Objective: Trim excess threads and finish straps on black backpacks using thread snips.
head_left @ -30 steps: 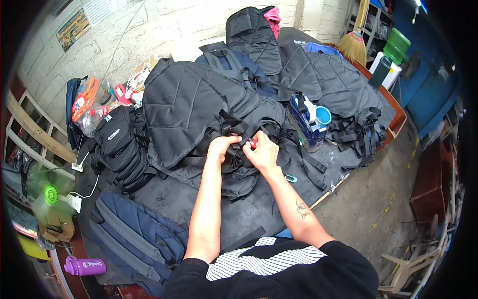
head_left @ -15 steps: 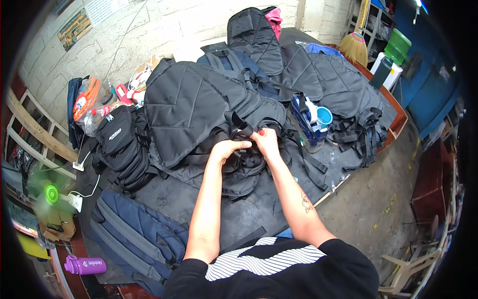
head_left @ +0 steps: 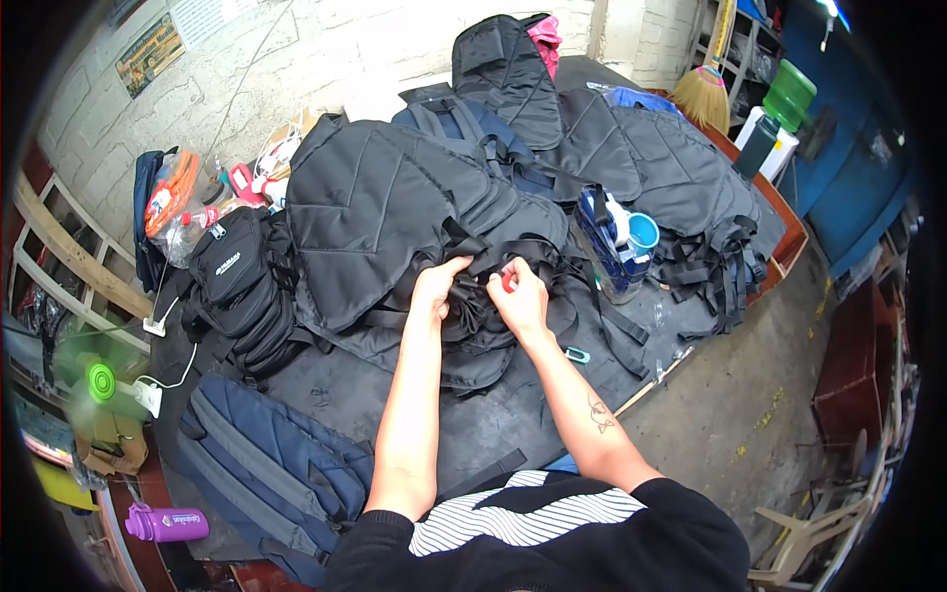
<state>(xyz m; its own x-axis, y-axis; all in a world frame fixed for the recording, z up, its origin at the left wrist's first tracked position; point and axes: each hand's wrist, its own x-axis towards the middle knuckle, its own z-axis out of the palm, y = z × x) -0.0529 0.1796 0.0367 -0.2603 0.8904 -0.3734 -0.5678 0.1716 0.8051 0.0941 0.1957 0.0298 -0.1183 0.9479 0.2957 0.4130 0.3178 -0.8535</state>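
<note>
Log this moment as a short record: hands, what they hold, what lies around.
left hand: grips black straps of the black backpack
right hand: pinches a small red tool at the same straps
left of pack: black pouch
near edge: navy backpack, purple bottle
right of pack: blue cup

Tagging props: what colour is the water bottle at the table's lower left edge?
Purple. The water bottle lies on its side beside the navy backpack, clearest in the head view.
</note>
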